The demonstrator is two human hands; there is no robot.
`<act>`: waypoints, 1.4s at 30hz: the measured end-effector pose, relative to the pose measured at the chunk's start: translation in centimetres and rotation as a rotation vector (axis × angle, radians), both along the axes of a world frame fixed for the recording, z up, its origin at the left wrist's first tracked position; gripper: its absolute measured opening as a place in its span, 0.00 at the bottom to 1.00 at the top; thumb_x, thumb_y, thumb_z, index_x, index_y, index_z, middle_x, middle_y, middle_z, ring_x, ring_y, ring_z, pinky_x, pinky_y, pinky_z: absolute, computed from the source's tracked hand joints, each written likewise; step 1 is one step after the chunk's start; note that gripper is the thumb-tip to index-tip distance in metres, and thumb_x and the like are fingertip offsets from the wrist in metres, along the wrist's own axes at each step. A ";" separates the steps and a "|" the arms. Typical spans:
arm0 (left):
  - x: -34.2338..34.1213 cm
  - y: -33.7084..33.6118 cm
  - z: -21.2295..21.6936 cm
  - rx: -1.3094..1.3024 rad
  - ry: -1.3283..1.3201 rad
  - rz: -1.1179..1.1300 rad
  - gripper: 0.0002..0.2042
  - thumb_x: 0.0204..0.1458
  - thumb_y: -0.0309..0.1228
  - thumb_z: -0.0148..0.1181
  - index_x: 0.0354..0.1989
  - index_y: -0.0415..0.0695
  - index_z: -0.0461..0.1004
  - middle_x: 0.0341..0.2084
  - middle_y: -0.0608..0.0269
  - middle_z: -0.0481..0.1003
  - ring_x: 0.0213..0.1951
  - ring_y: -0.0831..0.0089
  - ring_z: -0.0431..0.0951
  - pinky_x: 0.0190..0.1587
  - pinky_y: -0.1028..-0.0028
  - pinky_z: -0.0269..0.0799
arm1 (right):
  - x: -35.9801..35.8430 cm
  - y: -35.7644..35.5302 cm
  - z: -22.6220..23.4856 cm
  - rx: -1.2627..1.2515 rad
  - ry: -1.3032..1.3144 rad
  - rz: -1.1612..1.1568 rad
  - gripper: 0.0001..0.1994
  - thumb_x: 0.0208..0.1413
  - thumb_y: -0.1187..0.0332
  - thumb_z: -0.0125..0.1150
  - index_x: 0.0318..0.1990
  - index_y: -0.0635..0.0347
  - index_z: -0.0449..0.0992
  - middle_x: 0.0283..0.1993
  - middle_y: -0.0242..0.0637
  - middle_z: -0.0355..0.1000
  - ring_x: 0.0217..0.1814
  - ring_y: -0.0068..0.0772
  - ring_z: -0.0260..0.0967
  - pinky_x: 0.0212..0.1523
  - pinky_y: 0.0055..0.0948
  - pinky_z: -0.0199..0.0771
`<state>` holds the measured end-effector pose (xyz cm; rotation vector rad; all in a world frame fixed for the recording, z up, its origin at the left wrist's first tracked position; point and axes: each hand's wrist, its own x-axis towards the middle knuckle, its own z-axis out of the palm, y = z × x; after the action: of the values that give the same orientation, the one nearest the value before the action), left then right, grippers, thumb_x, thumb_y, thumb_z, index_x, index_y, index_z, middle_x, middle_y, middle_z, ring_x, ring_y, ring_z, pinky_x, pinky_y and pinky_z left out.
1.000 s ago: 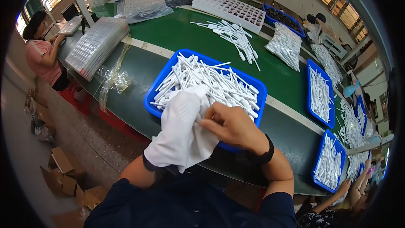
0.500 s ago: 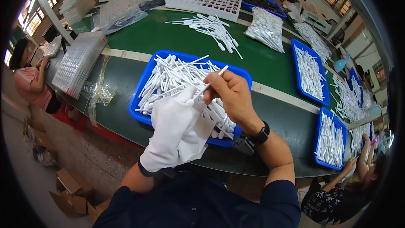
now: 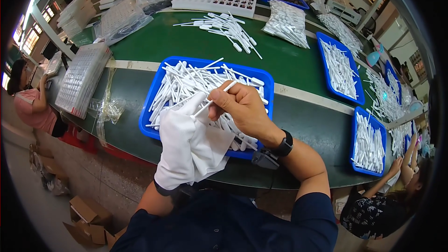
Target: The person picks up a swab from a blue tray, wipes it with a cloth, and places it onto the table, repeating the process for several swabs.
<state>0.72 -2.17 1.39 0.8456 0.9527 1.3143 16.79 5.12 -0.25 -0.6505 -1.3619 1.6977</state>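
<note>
My left hand [image 3: 179,133] wears a white cloth glove and pinches the thin tip of a white plastic pipette [image 3: 217,96]. My bare right hand [image 3: 242,109], with a black watch on its wrist, grips the same pipette near its bulb end. Both hands hover over the near edge of a blue tray [image 3: 148,112] heaped with several white pipettes. A loose white cloth hangs under the gloved hand.
A green table [image 3: 289,65] carries a loose pile of pipettes [image 3: 226,25], bagged pipettes [image 3: 287,18], more blue trays [image 3: 322,65] at right and white grid racks [image 3: 81,79] at left. A person sits far left; another person's hands reach in at lower right. Cardboard boxes lie on the floor.
My right hand has lifted one pipette out of the tray and brought it up to the gloved left hand, which now pinches its tip.
</note>
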 end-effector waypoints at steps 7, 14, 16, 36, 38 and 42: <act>-0.3 0.4 -0.6 0.040 -0.124 -0.054 0.29 0.53 0.30 0.47 0.62 0.25 0.71 0.41 0.64 0.74 0.39 0.81 0.69 0.41 0.82 0.67 | 0.0 0.2 -0.1 0.027 -0.048 -0.020 0.12 0.71 0.65 0.59 0.42 0.68 0.78 0.32 0.38 0.80 0.32 0.25 0.78 0.37 0.24 0.79; -0.8 0.2 -0.7 0.096 0.050 -0.033 0.27 0.52 0.30 0.48 0.60 0.27 0.73 0.36 0.66 0.74 0.37 0.79 0.71 0.38 0.79 0.68 | -0.2 0.1 -0.4 0.025 -0.026 -0.010 0.12 0.70 0.65 0.60 0.42 0.68 0.78 0.31 0.38 0.79 0.32 0.24 0.78 0.37 0.24 0.79; -0.9 0.3 -1.2 0.162 0.230 -0.006 0.24 0.51 0.28 0.50 0.57 0.29 0.75 0.33 0.64 0.74 0.34 0.75 0.72 0.37 0.77 0.68 | -0.2 0.0 -0.5 0.010 -0.014 -0.023 0.12 0.69 0.65 0.60 0.41 0.68 0.78 0.31 0.38 0.79 0.32 0.24 0.78 0.36 0.24 0.79; -3.6 -0.9 -4.7 0.423 0.704 0.269 0.12 0.50 0.22 0.59 0.44 0.37 0.80 0.27 0.53 0.75 0.28 0.60 0.76 0.31 0.65 0.71 | -1.2 -0.1 -0.7 -0.063 0.025 -0.079 0.07 0.66 0.71 0.64 0.37 0.66 0.77 0.32 0.39 0.78 0.30 0.29 0.77 0.34 0.28 0.78; -3.7 -1.6 -5.0 0.302 0.550 0.311 0.12 0.51 0.22 0.59 0.44 0.36 0.79 0.26 0.55 0.75 0.27 0.61 0.75 0.32 0.65 0.71 | -1.4 1.0 0.1 -0.014 -0.026 -0.087 0.06 0.65 0.71 0.64 0.38 0.66 0.77 0.32 0.39 0.78 0.31 0.29 0.77 0.35 0.28 0.79; -4.0 -2.2 -4.7 0.161 0.321 0.343 0.11 0.58 0.28 0.54 0.43 0.36 0.79 0.29 0.59 0.76 0.30 0.68 0.75 0.34 0.68 0.72 | -2.6 4.0 1.7 0.119 -0.154 -0.130 0.06 0.65 0.71 0.65 0.40 0.65 0.78 0.34 0.40 0.79 0.35 0.29 0.78 0.40 0.27 0.79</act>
<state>-3.31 -4.32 -3.29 1.0728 1.2991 1.5937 14.17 9.11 1.41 -0.7966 -1.4822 1.4771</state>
